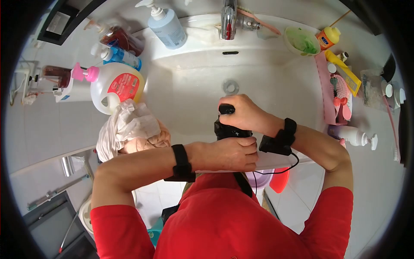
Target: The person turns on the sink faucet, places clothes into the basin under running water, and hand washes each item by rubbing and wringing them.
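Note:
My right hand [243,113] is closed around a black piece with a rounded end [226,108], which pokes out past the thumb. Just below it is a bulky, dark, creased object [230,130], whose kind I cannot make out. My left hand [228,154] lies across the near side of that object with its fingers curled over it. Whether the two black parts are joined is hidden by the hands. Both are held over the near part of the white sink [189,99], in front of the drain [230,86].
A chrome faucet [228,21] stands at the back. On the left are a blue pump bottle [168,29], a large detergent jug [120,86] and crumpled cloths [131,125]. A green-smeared bowl [302,41] and a pink tray [325,88] line the right. A cable [289,167] hangs from my right wrist.

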`<action>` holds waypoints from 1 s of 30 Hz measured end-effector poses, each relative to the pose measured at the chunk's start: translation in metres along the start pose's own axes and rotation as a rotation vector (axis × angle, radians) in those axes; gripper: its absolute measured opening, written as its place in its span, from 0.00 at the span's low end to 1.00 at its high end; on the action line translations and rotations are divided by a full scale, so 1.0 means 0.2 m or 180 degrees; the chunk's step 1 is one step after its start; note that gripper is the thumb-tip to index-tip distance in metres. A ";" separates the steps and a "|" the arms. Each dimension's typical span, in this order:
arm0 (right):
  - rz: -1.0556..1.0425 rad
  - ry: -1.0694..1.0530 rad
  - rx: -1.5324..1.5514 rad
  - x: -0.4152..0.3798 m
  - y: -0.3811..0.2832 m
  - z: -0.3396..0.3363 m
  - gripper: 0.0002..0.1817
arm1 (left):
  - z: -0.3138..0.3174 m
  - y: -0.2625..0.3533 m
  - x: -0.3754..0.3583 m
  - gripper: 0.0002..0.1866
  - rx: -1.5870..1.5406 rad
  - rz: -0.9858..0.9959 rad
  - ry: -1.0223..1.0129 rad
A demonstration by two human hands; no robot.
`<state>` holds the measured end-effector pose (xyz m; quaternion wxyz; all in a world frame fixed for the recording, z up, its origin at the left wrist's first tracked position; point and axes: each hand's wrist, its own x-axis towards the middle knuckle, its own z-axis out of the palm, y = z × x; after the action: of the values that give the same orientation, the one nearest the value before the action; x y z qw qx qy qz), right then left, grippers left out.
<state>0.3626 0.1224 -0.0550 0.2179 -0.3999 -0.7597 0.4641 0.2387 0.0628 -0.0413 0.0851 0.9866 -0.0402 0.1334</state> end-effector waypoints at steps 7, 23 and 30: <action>0.0475 0.0344 0.2166 0.06 -0.13 -0.11 0.11 | -0.45 0.15 -0.21 0.19 -0.0484 -0.2617 0.0712; 0.1496 -0.1031 -0.2139 0.27 0.58 0.09 0.14 | -0.48 0.59 -1.02 0.26 -0.0603 -0.5149 0.5381; 0.1145 -0.0416 -0.2510 0.31 0.81 0.18 0.11 | -0.44 0.56 -1.08 0.27 -0.0834 -0.4727 0.5471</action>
<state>0.3672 0.1937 -0.2175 -0.0843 -0.5482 -0.8093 0.1935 -0.0036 -0.0200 0.0012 0.2445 0.3327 0.6107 0.6757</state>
